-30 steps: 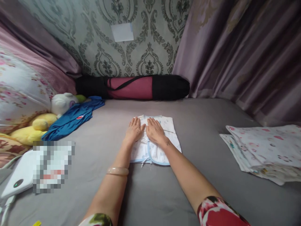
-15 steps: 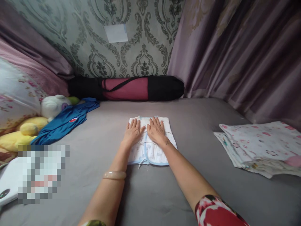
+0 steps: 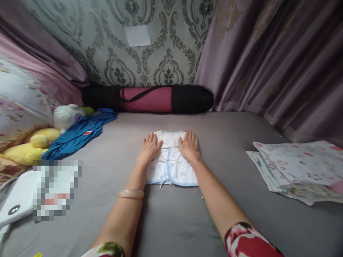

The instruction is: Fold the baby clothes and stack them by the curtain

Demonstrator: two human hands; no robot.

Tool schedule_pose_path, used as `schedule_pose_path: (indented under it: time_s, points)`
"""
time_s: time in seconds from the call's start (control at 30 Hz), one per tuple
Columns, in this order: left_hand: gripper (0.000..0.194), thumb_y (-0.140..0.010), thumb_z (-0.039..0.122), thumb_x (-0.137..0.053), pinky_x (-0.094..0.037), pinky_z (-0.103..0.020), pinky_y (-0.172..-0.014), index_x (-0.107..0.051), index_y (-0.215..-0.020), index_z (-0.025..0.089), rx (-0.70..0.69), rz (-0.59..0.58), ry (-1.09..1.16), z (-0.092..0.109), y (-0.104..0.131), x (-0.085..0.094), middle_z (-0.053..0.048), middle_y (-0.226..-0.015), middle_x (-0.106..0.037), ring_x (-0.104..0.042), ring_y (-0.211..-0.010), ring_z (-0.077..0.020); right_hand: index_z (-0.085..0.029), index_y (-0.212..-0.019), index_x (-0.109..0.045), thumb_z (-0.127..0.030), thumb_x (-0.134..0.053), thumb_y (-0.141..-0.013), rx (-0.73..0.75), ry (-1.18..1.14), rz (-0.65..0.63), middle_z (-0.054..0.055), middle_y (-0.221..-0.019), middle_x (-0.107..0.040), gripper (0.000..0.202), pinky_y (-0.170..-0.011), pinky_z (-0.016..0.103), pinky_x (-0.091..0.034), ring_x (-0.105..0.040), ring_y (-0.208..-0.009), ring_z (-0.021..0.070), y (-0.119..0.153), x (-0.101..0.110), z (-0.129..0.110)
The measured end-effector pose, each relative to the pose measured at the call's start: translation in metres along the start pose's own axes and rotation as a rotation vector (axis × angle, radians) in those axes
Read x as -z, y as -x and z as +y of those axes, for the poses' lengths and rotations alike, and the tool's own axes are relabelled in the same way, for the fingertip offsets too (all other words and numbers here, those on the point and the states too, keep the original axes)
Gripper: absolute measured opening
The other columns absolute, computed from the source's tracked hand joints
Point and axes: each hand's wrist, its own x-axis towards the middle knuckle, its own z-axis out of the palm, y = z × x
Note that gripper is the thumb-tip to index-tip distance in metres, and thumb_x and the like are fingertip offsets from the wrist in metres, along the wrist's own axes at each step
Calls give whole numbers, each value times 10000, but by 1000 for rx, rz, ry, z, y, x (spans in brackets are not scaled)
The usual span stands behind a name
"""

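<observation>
A small white baby shirt (image 3: 182,171) with pale blue trim lies folded flat in front of me, its tie string loose at the lower edge. My left hand (image 3: 150,147) rests palm down on its upper left side, fingers stretched out. On the upper right side lies my right hand (image 3: 189,145), flat as well, its fingers pointing away from me. Between the two hands the folded upper band of the shirt shows. Neither hand grips the cloth. A light bangle (image 3: 131,193) sits on my left forearm.
Grey bedding (image 3: 171,221) spreads under everything. At right lies a stack of printed white cloths (image 3: 297,157). On the left are a blue garment (image 3: 80,134), a yellow plush toy (image 3: 24,153), a white plush toy (image 3: 65,117) and a white device (image 3: 18,200). A black-and-red long bag (image 3: 147,99) lies along the wall.
My hands have moved apart from the shirt's middle towards its left and right sides, staying flat on it. The view has shifted slightly.
</observation>
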Motion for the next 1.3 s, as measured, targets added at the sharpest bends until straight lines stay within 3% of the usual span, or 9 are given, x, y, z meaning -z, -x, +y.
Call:
schedule_pose_path:
  time_s: [0.13, 0.23, 0.37, 0.5, 0.7, 0.93, 1.07, 1.17, 1.3]
  points:
    - [649, -994, 461, -206, -159, -492, -1187, -293, -1495, 59, -28, 82, -29, 6, 2, 6, -162, -1583, -211, -140, -1477, -284, 7, -1480, -305, -370, -232, -1002, 1, -31, -13, 209, -1564, -246, 613, -1163, 451, -128, -181, -1454, 302, -3, 3, -3]
    - [600, -997, 443, -207, -147, -480, -1194, -330, -1494, 130, -117, 152, -54, 15, 4, 5, -118, -1571, -277, -168, -1474, -267, -118, -1516, -277, -389, -209, -1004, 131, -62, 8, 151, -1596, -191, 583, -1163, 501, -67, -111, -1474, 283, 0, 1, -11]
    - [572, -997, 457, -206, -166, -504, -1181, -329, -1500, 214, -200, 106, -48, 18, 1, -10, -81, -1566, -306, -209, -1464, -277, -229, -1500, -334, -381, -221, -999, 279, -82, -80, 108, -1589, -241, 536, -1145, 564, -68, -151, -1463, 300, 11, -2, -23]
    - [586, -995, 484, -187, -168, -517, -1174, -278, -1519, 237, -193, 76, -36, 14, 0, -18, -81, -1576, -283, -195, -1468, -273, -245, -1482, -368, -372, -228, -999, 269, -64, -115, 101, -1577, -273, 519, -1141, 581, -67, -169, -1456, 306, 16, -2, -26]
    - [572, -1002, 451, -198, -168, -502, -1178, -324, -1494, 188, -220, 116, -20, 13, 7, -13, -110, -1559, -318, -218, -1462, -266, -234, -1493, -337, -378, -224, -1004, 255, -65, -147, 96, -1594, -229, 522, -1146, 579, -39, -128, -1466, 293, 17, 1, -26]
    - [552, -1003, 450, -196, -188, -527, -1158, -371, -1446, 171, -278, 17, 4, 5, 5, -6, -127, -1555, -319, -235, -1454, -260, -175, -1524, -262, -391, -179, -1004, 282, -151, -363, 113, -1610, -155, 569, -1172, 514, -72, -91, -1483, 251, 27, 35, -16]
    - [593, -990, 501, -198, -168, -481, -1175, -331, -1475, 185, -400, 7, -60, -2, 27, -1, -111, -1575, -281, -187, -1472, -241, -168, -1526, -259, -405, -190, -996, 409, -115, -313, 90, -1607, -167, 585, -1184, 489, -45, -74, -1486, 228, 54, 43, 5]
    - [598, -986, 482, -224, -149, -440, -1189, -318, -1490, 173, -509, 36, -103, -2, 55, -6, -102, -1575, -285, -164, -1478, -235, -168, -1514, -296, -406, -233, -992, 538, -77, -251, 76, -1601, -197, 577, -1191, 452, -30, -85, -1485, 216, 79, 33, 18]
    - [603, -991, 437, -212, -149, -446, -1192, -279, -1509, 136, -521, 22, -104, 5, 81, -16, -120, -1579, -258, -173, -1475, -235, -138, -1518, -281, -393, -229, -993, 582, -62, -226, 90, -1595, -215, 586, -1191, 444, -53, -128, -1479, 214, 100, 21, 18]
